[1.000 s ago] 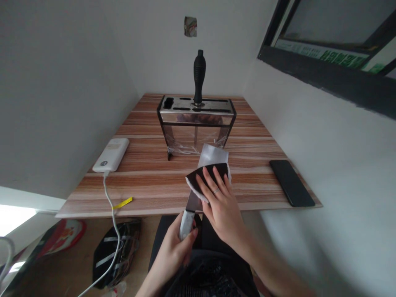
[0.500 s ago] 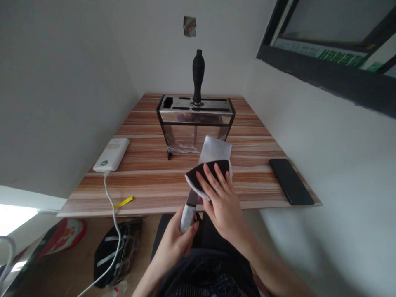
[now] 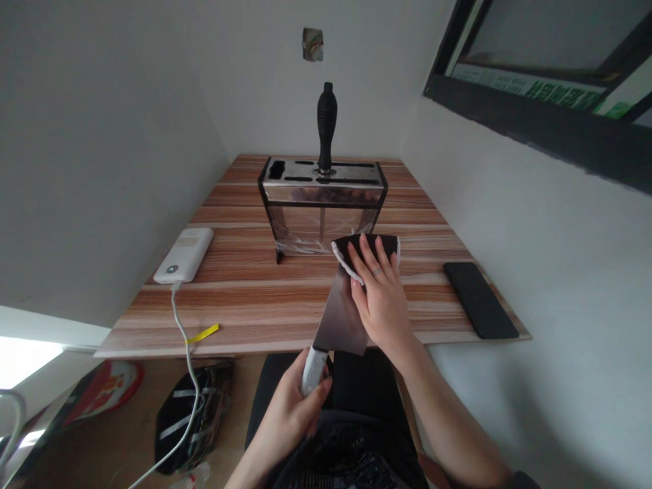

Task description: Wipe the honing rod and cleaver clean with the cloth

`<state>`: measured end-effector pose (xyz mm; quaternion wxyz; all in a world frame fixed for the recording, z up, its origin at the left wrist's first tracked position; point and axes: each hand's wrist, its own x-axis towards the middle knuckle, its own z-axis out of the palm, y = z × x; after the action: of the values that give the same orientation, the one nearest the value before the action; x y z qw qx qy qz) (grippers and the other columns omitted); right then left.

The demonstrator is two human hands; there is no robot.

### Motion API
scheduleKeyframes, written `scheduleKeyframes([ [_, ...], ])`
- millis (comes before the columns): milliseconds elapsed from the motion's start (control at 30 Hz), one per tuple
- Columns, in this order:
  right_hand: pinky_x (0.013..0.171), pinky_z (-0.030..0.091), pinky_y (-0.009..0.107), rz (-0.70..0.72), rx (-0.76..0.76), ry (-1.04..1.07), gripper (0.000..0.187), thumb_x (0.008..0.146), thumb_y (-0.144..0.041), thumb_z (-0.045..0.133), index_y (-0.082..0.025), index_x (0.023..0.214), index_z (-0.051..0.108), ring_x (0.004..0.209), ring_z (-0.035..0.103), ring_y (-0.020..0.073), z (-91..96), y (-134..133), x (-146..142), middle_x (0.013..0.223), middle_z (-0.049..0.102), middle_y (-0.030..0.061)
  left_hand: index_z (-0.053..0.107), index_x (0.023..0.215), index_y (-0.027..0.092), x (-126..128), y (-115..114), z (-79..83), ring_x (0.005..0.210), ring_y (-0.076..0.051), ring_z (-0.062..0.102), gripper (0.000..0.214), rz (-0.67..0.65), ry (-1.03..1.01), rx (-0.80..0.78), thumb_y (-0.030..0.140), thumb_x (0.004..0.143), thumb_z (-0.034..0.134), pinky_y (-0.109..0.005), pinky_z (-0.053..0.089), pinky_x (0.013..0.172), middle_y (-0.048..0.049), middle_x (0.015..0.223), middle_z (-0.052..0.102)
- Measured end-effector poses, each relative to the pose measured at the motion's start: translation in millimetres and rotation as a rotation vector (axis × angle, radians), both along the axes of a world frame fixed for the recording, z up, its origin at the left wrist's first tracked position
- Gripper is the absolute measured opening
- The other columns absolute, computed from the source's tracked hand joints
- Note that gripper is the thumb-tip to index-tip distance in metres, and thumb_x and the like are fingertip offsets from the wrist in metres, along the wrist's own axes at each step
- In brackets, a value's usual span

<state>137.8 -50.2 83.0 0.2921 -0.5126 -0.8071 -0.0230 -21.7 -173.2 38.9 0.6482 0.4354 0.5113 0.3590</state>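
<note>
My left hand [image 3: 298, 397] is closed around the white handle of a cleaver [image 3: 342, 316]. The cleaver's broad metal blade points away from me, over the table's front edge. With my right hand [image 3: 384, 302] I hold a black cloth with white edges [image 3: 346, 248] against the far end of the blade. The fingers are spread flat on the cloth, which covers the blade's tip. Just beyond stands a knife block [image 3: 326, 193] with metal top and clear sides. A black ribbed handle [image 3: 327, 125] rises from its middle.
On the wood-grain table [image 3: 244, 272], a white power bank [image 3: 184, 255] with a cable [image 3: 183, 326] and yellow tie [image 3: 204, 333] lies left. A black phone [image 3: 479, 299] lies right. Walls enclose the table. A black bag [image 3: 191, 414] is on the floor.
My right hand and the cloth have slid away from me along the blade, toward its tip and slightly right. More of the blade near the handle shows. My left hand has barely moved.
</note>
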Motion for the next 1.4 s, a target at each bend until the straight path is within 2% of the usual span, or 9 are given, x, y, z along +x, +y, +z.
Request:
scheduleKeyframes([
  [167,0.116,0.019,0.054,0.065,-0.059,-0.06,0.054,0.093,-0.018,0.036,-0.02,0.146,0.031,0.145,0.01,0.026,-14.2,-30.9,-8.1,0.156,0.023,0.0037,0.045,0.091,0.018,-3.2,3.4,-8.2,0.032,-0.002,0.032,0.027,0.033,-0.045,-0.009,0.041,0.086,0.057,-0.012,0.026,0.031,0.0102,0.054,0.042],
  [367,0.113,0.025,0.055,0.17,-0.13,-0.096,0.061,0.088,-0.012,0.039,-0.02,0.148,0.027,0.145,0.013,0.0285,-28.7,-73.7,-22.9,0.156,0.022,0.0039,0.043,0.102,0.017,-8.4,10.0,-13.3,0.03,-0.004,0.032,0.039,0.084,-0.06,0.0,0.045,0.083,0.06,-0.013,0.029,0.031,0.0117,0.046,0.042],
  [500,0.114,0.024,0.053,0.206,-0.144,-0.09,0.063,0.086,-0.011,0.042,-0.021,0.147,0.029,0.144,0.015,0.0283,-30.7,-86.7,-28.7,0.156,0.022,0.0024,0.045,0.093,0.017,-9.5,11.5,-14.8,0.03,-0.004,0.032,0.039,0.117,-0.059,0.011,0.05,0.08,0.06,-0.014,0.028,0.031,0.0107,0.045,0.043],
  [667,0.114,0.025,0.054,0.2,-0.141,-0.074,0.062,0.087,-0.011,0.041,-0.022,0.147,0.03,0.145,0.015,0.0275,-23.8,-74.3,-24.8,0.156,0.023,0.0023,0.046,0.102,0.016,-11.5,11.2,-8.1,0.032,-0.004,0.033,0.041,0.087,-0.027,0.02,0.048,0.081,0.06,-0.014,0.029,0.032,0.0104,0.049,0.043],
  [833,0.115,0.021,0.054,0.109,-0.089,-0.034,0.055,0.092,-0.016,0.037,-0.021,0.146,0.03,0.146,0.009,0.0261,-12.9,-43.4,-14.3,0.156,0.021,0.003,0.046,0.094,0.018,-11.4,7.9,-4.3,0.034,-0.003,0.034,0.031,0.03,0.022,0.017,0.045,0.084,0.058,-0.014,0.028,0.033,0.0091,0.056,0.042],
  [1100,0.116,0.02,0.052,0.012,-0.023,0.016,0.05,0.095,-0.02,0.033,-0.019,0.145,0.034,0.145,0.012,0.0235,-9.3,-2.2,-1.9,0.155,0.026,0.0037,0.047,0.091,0.018,-8.1,0.5,-2.8,0.035,-0.002,0.031,0.031,-0.001,0.051,-0.01,0.046,0.084,0.057,-0.013,0.026,0.033,0.0093,0.058,0.04],
  [1233,0.116,0.019,0.052,0.019,-0.023,-0.013,0.05,0.095,-0.019,0.035,-0.018,0.145,0.034,0.145,0.011,0.024,-10.0,-4.2,-1.1,0.155,0.026,0.0043,0.046,0.091,0.018,-8.3,-0.8,-4.9,0.033,-0.002,0.031,0.032,0.013,0.027,-0.036,0.046,0.083,0.058,-0.013,0.025,0.032,0.0094,0.057,0.041],
  [1400,0.116,0.021,0.054,0.155,-0.083,-0.098,0.055,0.091,-0.017,0.04,-0.019,0.146,0.032,0.145,0.01,0.0262,-18.1,-33.3,-4.9,0.156,0.023,0.0043,0.046,0.093,0.018,-11.4,4.2,-9.8,0.032,-0.002,0.032,0.032,0.028,0.012,-0.023,0.046,0.084,0.058,-0.013,0.026,0.032,0.0102,0.053,0.041],
])
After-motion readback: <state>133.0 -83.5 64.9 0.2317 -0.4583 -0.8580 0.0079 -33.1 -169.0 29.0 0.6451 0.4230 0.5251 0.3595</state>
